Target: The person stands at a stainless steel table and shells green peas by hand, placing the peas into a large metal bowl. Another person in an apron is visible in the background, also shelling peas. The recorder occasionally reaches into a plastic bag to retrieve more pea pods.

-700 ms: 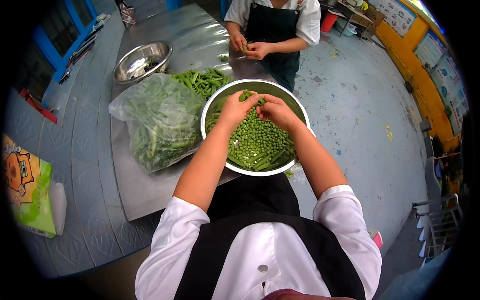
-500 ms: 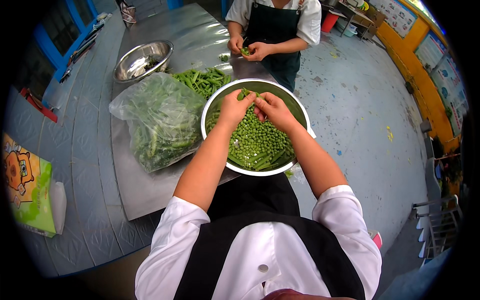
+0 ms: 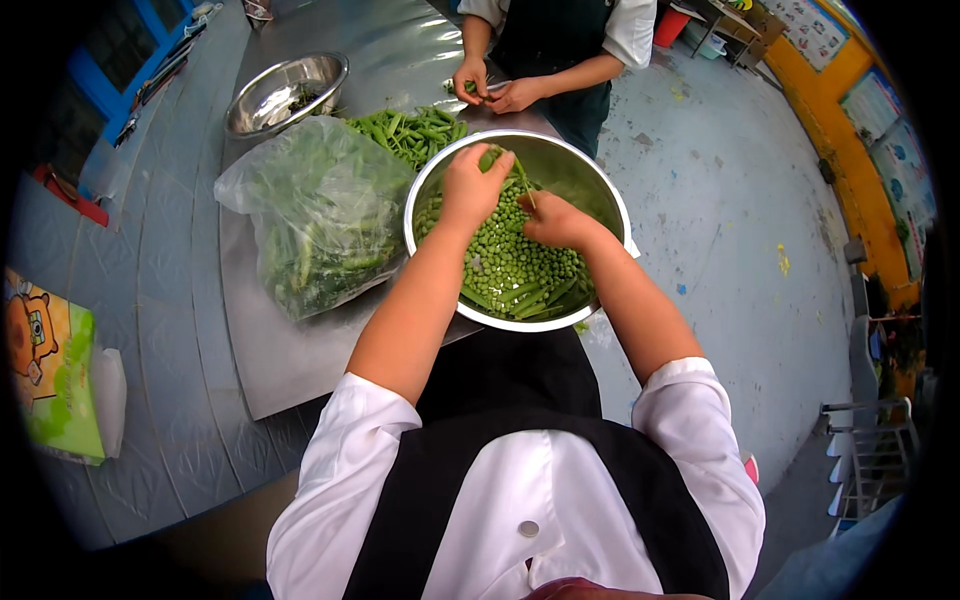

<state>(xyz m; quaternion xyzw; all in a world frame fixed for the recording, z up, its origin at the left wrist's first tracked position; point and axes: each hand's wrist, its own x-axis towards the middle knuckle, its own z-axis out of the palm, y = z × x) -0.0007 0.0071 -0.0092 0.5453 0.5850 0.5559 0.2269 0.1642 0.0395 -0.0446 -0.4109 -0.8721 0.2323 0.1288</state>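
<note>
My left hand (image 3: 476, 188) is closed on a green pea pod (image 3: 490, 158) above the far part of a steel bowl (image 3: 415, 205). Lower and to its right, my right hand (image 3: 556, 219) pinches the end of a thin green strip (image 3: 524, 180) that stretches up toward the pod. Its fingertips are partly hidden. Beneath both hands the bowl holds many shelled peas (image 3: 515, 255), with several whole or emptied pods (image 3: 525, 298) at its near side.
Left of the bowl lies a clear plastic bag (image 3: 320, 215) full of pods. Loose pods (image 3: 405, 133) are heaped behind it on the metal tabletop (image 3: 270, 370). A second steel bowl (image 3: 260, 105) holds dark scraps. Across the table, a co-worker's hands (image 3: 490, 90) handle something green.
My hands have parted: the right has drawn down and away from the left, with a thin green strip now stretched between them. The co-worker's hands have shifted slightly.
</note>
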